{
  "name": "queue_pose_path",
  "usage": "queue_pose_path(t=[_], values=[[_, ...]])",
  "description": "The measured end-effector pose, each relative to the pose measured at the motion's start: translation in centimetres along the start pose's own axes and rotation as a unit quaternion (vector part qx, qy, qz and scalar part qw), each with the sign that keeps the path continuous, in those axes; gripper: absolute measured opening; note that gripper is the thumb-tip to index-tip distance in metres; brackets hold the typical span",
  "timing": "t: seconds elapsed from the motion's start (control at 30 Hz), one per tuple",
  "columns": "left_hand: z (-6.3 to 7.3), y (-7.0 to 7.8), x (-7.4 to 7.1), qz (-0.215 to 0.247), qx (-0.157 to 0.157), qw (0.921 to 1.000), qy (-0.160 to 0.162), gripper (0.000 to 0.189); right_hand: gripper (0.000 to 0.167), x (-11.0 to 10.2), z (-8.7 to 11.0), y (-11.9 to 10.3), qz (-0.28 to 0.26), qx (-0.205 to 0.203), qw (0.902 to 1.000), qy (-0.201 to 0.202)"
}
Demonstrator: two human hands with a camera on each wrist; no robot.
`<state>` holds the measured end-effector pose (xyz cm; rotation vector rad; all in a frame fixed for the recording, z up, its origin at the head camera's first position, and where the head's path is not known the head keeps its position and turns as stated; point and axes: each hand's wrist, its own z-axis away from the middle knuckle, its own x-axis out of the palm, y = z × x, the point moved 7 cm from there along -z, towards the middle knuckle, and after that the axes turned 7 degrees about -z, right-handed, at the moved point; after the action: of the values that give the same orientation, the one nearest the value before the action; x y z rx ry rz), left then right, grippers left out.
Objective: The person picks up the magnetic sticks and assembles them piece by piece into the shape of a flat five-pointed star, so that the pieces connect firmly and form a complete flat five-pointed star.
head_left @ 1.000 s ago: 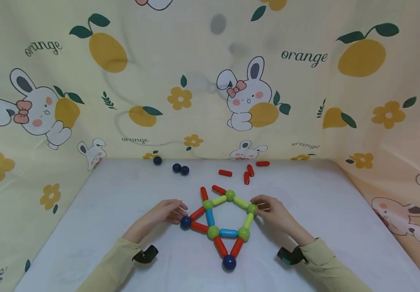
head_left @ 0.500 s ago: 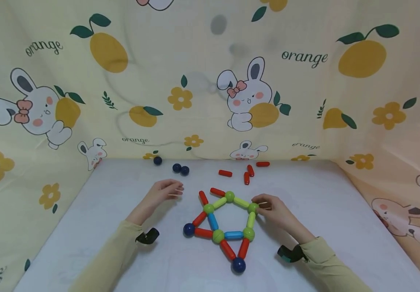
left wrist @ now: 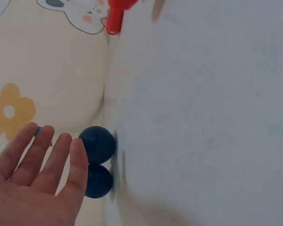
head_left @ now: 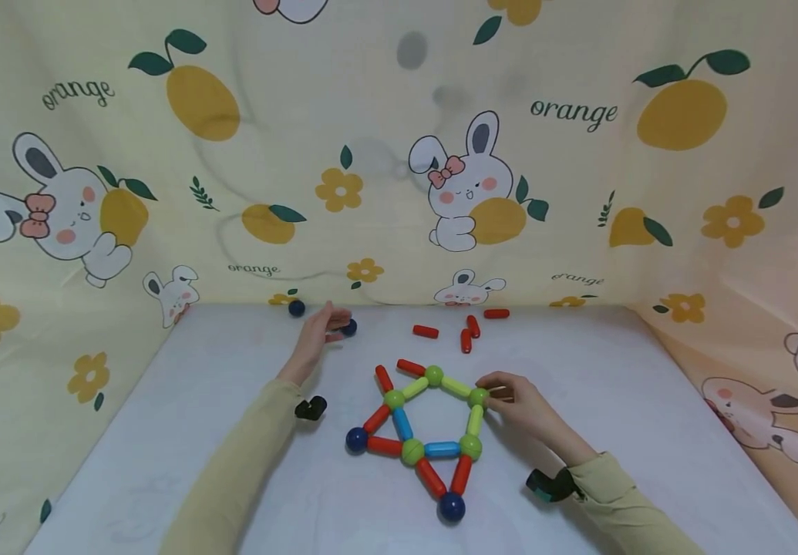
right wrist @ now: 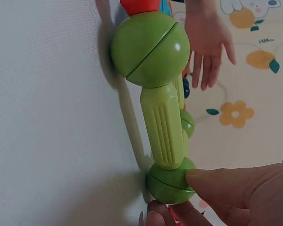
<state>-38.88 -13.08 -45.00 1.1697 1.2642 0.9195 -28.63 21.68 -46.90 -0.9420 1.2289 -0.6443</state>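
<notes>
A ring of green balls, light green rods (head_left: 456,386) and blue rods (head_left: 442,449) lies mid-table. Red rods (head_left: 430,479) join it to dark blue corner balls (head_left: 451,507) at the left and front; two more red rods stick out at the upper left. My right hand (head_left: 526,408) pinches the ring's right-hand green ball (right wrist: 172,184) between thumb and fingers. My left hand (head_left: 314,343), fingers extended, is beside a loose dark blue ball (head_left: 349,327) at the back. Two such balls (left wrist: 98,145) touch each other in the left wrist view, partly behind a finger.
Another dark blue ball (head_left: 297,308) lies by the back edge, left of my left hand. Several loose red rods (head_left: 425,331) lie at the back, right of centre. A printed cloth (head_left: 371,231) rises behind the white table (head_left: 579,362).
My left hand has moved from beside the left corner ball to the loose balls at the back. The joined frame has turned slightly, its front corner shifting right. My right hand stays put.
</notes>
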Motion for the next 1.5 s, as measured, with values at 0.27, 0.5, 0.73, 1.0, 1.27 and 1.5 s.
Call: queue_pose_path(t=[0.27, 0.5, 0.73, 1.0, 1.27, 1.5], values=[[-1.2, -0.3, 0.6, -0.060, -0.016, 0.9979, 0.015, 0.073, 0.028, 0.0, 0.1, -0.2, -0.002, 0.000, 1.0000, 0.000], [-1.7, -0.5, 1.2, -0.129, -0.035, 0.9910, -0.004, 0.076, 0.027, 0.0, 0.1, -0.1, 0.002, 0.002, 1.0000, -0.001], [-1.3, -1.3, 1.7, -0.148, -0.045, 0.9872, -0.039, 0.080, 0.027, 0.2, 0.1, -0.1, 0.000, 0.003, 1.0000, -0.002], [-0.8, -2.0, 2.7, -0.199, -0.046, 0.9752, -0.086, 0.041, 0.027, 0.1, 0.2, 0.0, 0.002, 0.006, 1.0000, 0.002], [-0.7, -1.6, 4.7, -0.256, -0.013, 0.9608, -0.106, 0.045, 0.027, 0.0, 0.4, 0.0, 0.003, 0.010, 0.9999, 0.007], [-1.0, -1.1, 6.0, -0.274, 0.015, 0.9534, -0.125, 0.034, 0.028, 0.0, 0.3, 0.2, 0.000, 0.009, 1.0000, 0.003]])
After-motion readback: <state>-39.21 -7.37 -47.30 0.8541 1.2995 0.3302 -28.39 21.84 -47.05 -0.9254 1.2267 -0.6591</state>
